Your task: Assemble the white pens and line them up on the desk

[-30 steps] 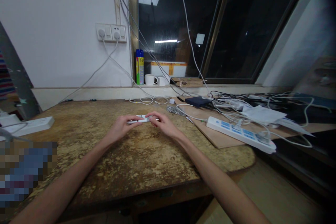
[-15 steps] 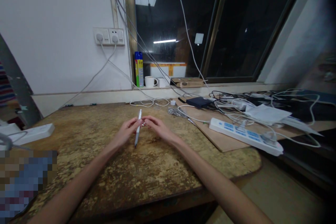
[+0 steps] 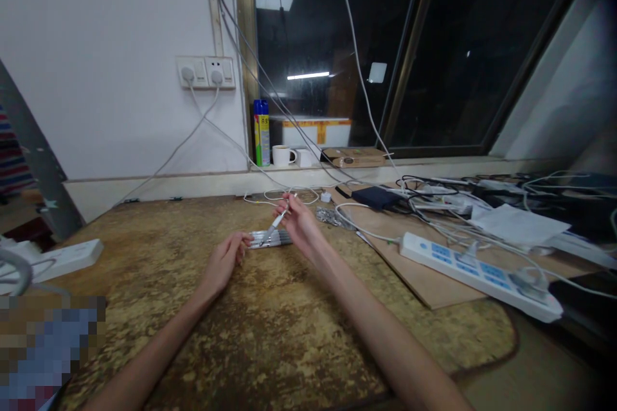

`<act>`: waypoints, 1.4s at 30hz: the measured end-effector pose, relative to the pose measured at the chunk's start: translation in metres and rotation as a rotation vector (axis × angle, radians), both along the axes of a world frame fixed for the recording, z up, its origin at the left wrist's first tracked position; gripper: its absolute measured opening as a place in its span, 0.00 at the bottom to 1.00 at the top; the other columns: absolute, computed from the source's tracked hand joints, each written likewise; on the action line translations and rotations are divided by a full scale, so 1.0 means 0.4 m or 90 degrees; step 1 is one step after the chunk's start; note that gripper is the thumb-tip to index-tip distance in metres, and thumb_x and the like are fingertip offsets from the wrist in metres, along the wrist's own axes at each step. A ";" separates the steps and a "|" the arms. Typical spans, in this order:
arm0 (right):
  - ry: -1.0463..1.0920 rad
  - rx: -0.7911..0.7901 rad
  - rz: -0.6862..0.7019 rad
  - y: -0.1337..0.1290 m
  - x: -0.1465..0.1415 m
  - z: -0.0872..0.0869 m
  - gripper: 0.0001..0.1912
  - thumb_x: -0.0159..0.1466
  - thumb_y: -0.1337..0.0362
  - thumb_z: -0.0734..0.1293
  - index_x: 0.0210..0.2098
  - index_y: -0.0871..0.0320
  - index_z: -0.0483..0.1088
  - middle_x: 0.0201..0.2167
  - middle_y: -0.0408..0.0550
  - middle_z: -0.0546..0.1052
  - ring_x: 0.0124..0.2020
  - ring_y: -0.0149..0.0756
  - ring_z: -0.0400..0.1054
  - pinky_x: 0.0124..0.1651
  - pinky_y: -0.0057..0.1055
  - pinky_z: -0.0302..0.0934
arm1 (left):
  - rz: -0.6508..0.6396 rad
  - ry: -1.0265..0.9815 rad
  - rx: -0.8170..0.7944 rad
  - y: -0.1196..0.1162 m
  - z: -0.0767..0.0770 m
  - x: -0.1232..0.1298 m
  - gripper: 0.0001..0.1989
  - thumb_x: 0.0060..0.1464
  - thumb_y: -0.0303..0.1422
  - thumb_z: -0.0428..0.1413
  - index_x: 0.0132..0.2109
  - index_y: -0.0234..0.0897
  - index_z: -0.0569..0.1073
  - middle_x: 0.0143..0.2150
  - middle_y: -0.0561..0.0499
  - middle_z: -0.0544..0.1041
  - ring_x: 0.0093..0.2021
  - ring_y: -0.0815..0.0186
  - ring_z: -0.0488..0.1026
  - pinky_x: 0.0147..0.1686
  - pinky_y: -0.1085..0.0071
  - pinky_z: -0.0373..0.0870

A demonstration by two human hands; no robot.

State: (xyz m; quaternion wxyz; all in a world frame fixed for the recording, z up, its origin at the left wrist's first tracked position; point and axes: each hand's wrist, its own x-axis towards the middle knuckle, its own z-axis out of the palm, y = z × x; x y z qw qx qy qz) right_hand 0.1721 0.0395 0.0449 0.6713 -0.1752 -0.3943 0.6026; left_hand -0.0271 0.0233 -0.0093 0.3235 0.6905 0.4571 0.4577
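A white and grey pen [image 3: 276,223] is pinched in my right hand [image 3: 299,221], tilted with its dark tip pointing down and to the left. Behind and below it, a row of silvery pens [image 3: 282,239] lies side by side on the worn wooden table [image 3: 231,321]. My left hand [image 3: 227,257] is at the left end of that row, its fingers curled together. Whether those fingers grip anything is hidden.
To the right, a white power strip [image 3: 477,276] rests on a brown board [image 3: 424,282] with tangled cables. A clear crinkled packet [image 3: 332,217] lies past my right hand. At the far left is another power strip [image 3: 72,257]. A spray can [image 3: 261,135] and a mug [image 3: 282,155] stand on the sill.
The pen, upright at my left hand before, is now tilted in my right hand, which has risen. My left hand has drawn away leftward. The row of pens has come into view between them.
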 end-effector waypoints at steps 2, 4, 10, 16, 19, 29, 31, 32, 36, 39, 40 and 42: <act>0.063 -0.040 0.013 0.008 0.017 0.000 0.11 0.67 0.54 0.64 0.33 0.54 0.64 0.22 0.38 0.56 0.23 0.31 0.52 0.29 0.28 0.58 | 0.009 0.010 0.000 0.009 -0.007 -0.011 0.26 0.64 0.50 0.44 0.44 0.35 0.77 0.32 0.50 0.74 0.28 0.65 0.67 0.29 0.71 0.64; 0.099 -0.076 0.024 0.008 0.037 -0.010 0.14 0.69 0.54 0.59 0.30 0.55 0.62 0.20 0.37 0.51 0.21 0.31 0.46 0.25 0.27 0.53 | 0.009 0.025 0.004 0.009 -0.009 -0.012 0.25 0.65 0.49 0.44 0.44 0.35 0.77 0.30 0.51 0.73 0.28 0.65 0.66 0.29 0.71 0.64; 0.090 -0.056 0.010 -0.016 0.085 -0.019 0.12 0.68 0.57 0.58 0.29 0.54 0.60 0.21 0.37 0.46 0.20 0.32 0.42 0.24 0.27 0.50 | -0.001 0.070 0.006 -0.014 0.000 0.004 0.24 0.64 0.49 0.46 0.44 0.36 0.78 0.30 0.51 0.75 0.28 0.64 0.68 0.28 0.71 0.63; 0.102 -0.042 -0.001 -0.030 0.085 -0.009 0.09 0.67 0.59 0.57 0.31 0.54 0.61 0.22 0.37 0.46 0.21 0.32 0.41 0.25 0.28 0.50 | -0.004 0.114 0.034 -0.024 0.013 0.007 0.22 0.65 0.47 0.45 0.43 0.37 0.78 0.32 0.50 0.77 0.32 0.61 0.70 0.32 0.70 0.65; 0.106 -0.043 -0.005 -0.032 0.084 -0.015 0.09 0.67 0.58 0.57 0.33 0.54 0.63 0.22 0.37 0.46 0.21 0.33 0.42 0.25 0.28 0.50 | -0.012 0.133 0.051 -0.022 0.011 0.004 0.21 0.66 0.45 0.45 0.43 0.38 0.78 0.35 0.50 0.77 0.36 0.61 0.72 0.36 0.69 0.66; 0.105 -0.036 -0.036 -0.038 0.094 -0.017 0.12 0.68 0.56 0.56 0.33 0.54 0.64 0.22 0.37 0.48 0.21 0.32 0.45 0.26 0.28 0.52 | 0.006 0.143 0.057 -0.007 -0.004 -0.014 0.22 0.66 0.44 0.43 0.44 0.37 0.78 0.35 0.50 0.77 0.35 0.60 0.71 0.37 0.69 0.66; 0.096 -0.036 -0.044 -0.036 0.100 -0.015 0.13 0.68 0.54 0.55 0.33 0.54 0.64 0.22 0.37 0.48 0.22 0.32 0.45 0.26 0.29 0.53 | 0.000 0.138 0.050 -0.007 -0.006 -0.013 0.22 0.66 0.44 0.43 0.44 0.37 0.78 0.35 0.50 0.77 0.34 0.61 0.71 0.35 0.70 0.65; 0.091 -0.037 -0.048 -0.035 0.103 -0.015 0.13 0.68 0.54 0.56 0.33 0.54 0.64 0.22 0.37 0.49 0.21 0.33 0.45 0.26 0.29 0.53 | -0.004 0.137 0.049 -0.007 -0.007 -0.012 0.22 0.66 0.44 0.43 0.44 0.37 0.78 0.34 0.50 0.76 0.34 0.61 0.71 0.35 0.70 0.65; 0.096 -0.032 -0.057 -0.030 0.113 -0.016 0.10 0.68 0.58 0.57 0.33 0.54 0.65 0.21 0.37 0.49 0.21 0.32 0.44 0.26 0.28 0.53 | -0.010 0.139 0.057 -0.008 -0.008 -0.011 0.22 0.67 0.45 0.43 0.43 0.37 0.78 0.34 0.50 0.76 0.33 0.62 0.70 0.35 0.70 0.65; 0.097 -0.018 -0.061 -0.029 0.114 -0.018 0.10 0.68 0.57 0.57 0.33 0.54 0.64 0.21 0.37 0.48 0.21 0.32 0.45 0.26 0.27 0.53 | -0.009 0.140 0.055 -0.008 -0.007 -0.012 0.22 0.67 0.45 0.43 0.43 0.37 0.78 0.34 0.51 0.76 0.33 0.62 0.70 0.35 0.70 0.65; 0.095 -0.014 -0.062 -0.028 0.113 -0.019 0.11 0.68 0.56 0.57 0.33 0.54 0.64 0.21 0.37 0.48 0.21 0.32 0.45 0.26 0.27 0.53 | -0.010 0.141 0.054 -0.008 -0.007 -0.012 0.23 0.67 0.45 0.43 0.43 0.37 0.78 0.34 0.51 0.76 0.34 0.62 0.71 0.35 0.70 0.65; 0.088 -0.012 -0.058 -0.028 0.110 -0.019 0.11 0.68 0.56 0.58 0.33 0.54 0.64 0.21 0.37 0.49 0.21 0.32 0.45 0.26 0.27 0.53 | -0.011 0.145 0.055 -0.008 -0.008 -0.012 0.23 0.67 0.45 0.43 0.44 0.37 0.78 0.34 0.51 0.76 0.34 0.62 0.71 0.35 0.70 0.65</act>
